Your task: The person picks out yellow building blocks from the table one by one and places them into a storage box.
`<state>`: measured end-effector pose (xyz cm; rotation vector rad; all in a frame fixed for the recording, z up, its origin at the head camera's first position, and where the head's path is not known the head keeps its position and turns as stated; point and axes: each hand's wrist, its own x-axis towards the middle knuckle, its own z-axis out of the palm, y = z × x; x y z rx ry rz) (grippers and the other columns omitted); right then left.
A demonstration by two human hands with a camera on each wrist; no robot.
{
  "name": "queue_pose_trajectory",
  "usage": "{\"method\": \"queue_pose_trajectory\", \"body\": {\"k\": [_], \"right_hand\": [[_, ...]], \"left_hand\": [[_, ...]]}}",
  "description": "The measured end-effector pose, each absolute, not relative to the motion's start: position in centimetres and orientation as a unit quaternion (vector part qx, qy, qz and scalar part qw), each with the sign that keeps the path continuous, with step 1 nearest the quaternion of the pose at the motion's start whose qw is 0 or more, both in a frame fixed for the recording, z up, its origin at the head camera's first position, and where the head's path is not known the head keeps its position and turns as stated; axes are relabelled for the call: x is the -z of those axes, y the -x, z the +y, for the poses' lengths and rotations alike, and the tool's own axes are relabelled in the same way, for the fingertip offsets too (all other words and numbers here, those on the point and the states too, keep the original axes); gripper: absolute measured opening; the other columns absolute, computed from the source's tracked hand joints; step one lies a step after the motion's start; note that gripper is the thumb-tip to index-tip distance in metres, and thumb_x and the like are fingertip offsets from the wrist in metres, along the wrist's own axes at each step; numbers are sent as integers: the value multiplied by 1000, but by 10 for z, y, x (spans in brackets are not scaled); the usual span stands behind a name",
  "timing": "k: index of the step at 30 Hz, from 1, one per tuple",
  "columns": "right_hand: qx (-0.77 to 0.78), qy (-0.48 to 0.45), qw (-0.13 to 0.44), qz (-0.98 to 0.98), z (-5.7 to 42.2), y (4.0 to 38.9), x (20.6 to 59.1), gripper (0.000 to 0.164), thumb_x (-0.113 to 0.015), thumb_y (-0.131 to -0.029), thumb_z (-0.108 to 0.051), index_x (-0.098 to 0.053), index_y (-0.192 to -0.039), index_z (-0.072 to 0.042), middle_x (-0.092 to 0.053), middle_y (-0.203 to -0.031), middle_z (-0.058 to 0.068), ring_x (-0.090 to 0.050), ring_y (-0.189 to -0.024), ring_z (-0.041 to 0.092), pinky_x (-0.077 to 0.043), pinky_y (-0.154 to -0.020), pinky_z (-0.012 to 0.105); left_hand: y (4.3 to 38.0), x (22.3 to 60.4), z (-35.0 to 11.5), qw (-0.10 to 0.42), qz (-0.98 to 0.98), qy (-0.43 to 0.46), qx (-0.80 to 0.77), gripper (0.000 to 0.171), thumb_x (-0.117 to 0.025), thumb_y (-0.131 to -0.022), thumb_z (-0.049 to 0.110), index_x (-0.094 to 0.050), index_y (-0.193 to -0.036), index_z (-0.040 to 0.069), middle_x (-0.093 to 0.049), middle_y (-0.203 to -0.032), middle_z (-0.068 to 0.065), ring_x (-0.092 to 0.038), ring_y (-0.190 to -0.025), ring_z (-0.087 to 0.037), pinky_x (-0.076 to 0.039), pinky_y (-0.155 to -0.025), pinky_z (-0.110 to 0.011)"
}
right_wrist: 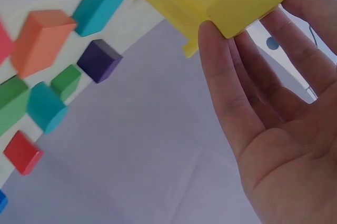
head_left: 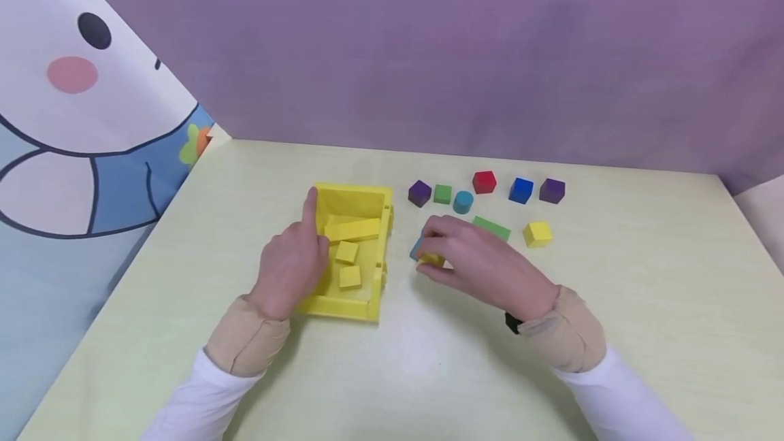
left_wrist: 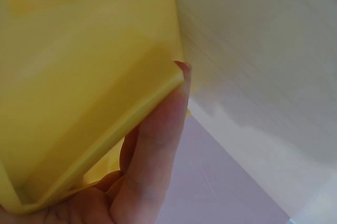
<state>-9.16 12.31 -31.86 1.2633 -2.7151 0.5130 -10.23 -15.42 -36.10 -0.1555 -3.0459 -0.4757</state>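
My left hand [head_left: 290, 264] grips the left wall of a yellow plastic bin [head_left: 343, 307], its index finger stretched along the rim. In the left wrist view the fingertips curl over that wall [left_wrist: 113, 134]. Inside the bin lie a long yellow block [head_left: 352, 230] and two yellow cubes [head_left: 350, 278]. To the right of the bin, my right hand [head_left: 478, 260] pinches a yellow block [right_wrist: 245, 3] between thumb and fingers. A blue block [head_left: 416, 249] shows partly behind that hand. An orange block [right_wrist: 45, 40] appears only in the right wrist view.
Behind the right hand stand purple cubes [head_left: 419, 193], a green block [head_left: 443, 194], a blue cylinder [head_left: 463, 202], a red cube [head_left: 484, 182] and a blue cube [head_left: 520, 190]. A flat green block [head_left: 492, 228] and a yellow cube [head_left: 537, 234] lie nearer. A purple backdrop [head_left: 429, 53] rises behind.
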Motion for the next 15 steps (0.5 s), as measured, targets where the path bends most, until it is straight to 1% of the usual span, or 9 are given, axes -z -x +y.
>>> {"method": "queue_pose_trajectory", "body": {"k": [15], "right_hand": [[-176,-429,33,-885,90,97,310,12,-76,-88,-20,-76,-99,-16,-63,-100,-3,-57,-90,11,-52,-82,23]], "left_hand": [[101,360,-153,37,-986,55,154,69,-50,-94,9,-18,-155,1,-47,-57,-10,-40,-43,-24,-33,-39,-34]]}}
